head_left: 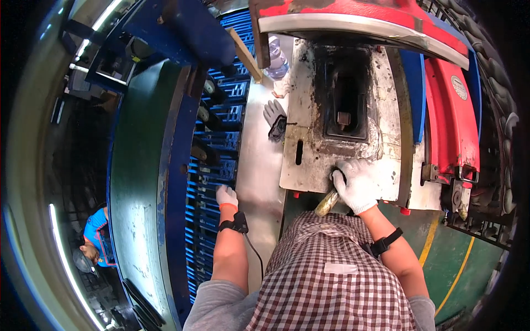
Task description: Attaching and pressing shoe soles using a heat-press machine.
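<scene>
My right hand [358, 183], in a white glove, lies at the near edge of a stained metal plate [343, 180]. Its fingers curl around a worn, yellowish handle [327, 203] that sticks out toward my apron; whatever is at its far end is hidden by the hand. Over on the left, my gloved left hand [226, 196] touches the edge beside the blue slatted machine part [214, 175]. Its fingertips are too small and hidden to read. A blackened rectangular recess [346, 94] with a small metal block [343, 119] sits in the plate beyond my right hand.
A grey-and-black glove [275, 119] and a clear plastic bottle [277, 58] stand left of the plate. A red machine arm [364, 21] overhangs its far end, with a red housing [450, 110] at the right. Someone in blue [95, 234] is far left, beyond a green panel [138, 165].
</scene>
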`<state>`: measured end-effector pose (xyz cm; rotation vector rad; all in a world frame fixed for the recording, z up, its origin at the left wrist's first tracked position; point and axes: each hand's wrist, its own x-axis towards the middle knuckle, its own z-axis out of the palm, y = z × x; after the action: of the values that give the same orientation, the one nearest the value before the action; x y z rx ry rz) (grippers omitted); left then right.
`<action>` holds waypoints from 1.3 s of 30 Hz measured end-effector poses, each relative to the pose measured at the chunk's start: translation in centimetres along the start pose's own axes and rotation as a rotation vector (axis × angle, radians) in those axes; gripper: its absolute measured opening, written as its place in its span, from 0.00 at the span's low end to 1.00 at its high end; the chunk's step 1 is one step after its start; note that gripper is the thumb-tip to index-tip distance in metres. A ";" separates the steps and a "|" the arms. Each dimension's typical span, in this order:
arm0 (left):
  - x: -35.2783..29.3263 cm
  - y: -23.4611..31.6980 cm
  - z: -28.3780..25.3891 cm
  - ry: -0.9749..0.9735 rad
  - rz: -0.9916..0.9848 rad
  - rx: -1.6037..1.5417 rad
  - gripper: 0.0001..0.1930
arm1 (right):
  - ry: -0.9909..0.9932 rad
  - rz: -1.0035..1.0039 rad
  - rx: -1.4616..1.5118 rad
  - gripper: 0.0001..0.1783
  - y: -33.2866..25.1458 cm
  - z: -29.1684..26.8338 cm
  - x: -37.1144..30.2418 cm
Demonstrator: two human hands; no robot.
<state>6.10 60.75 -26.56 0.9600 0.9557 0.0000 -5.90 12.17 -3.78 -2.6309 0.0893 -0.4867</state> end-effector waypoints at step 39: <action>-3.9 -0.3 -9.0 0.869 0.192 0.180 0.31 | -0.009 -0.070 -0.075 0.12 0.2 1.6 0.9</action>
<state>-2.64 65.28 -26.02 1.2417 1.6695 0.5385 -4.46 12.57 -4.92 -2.7170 0.0127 -0.5036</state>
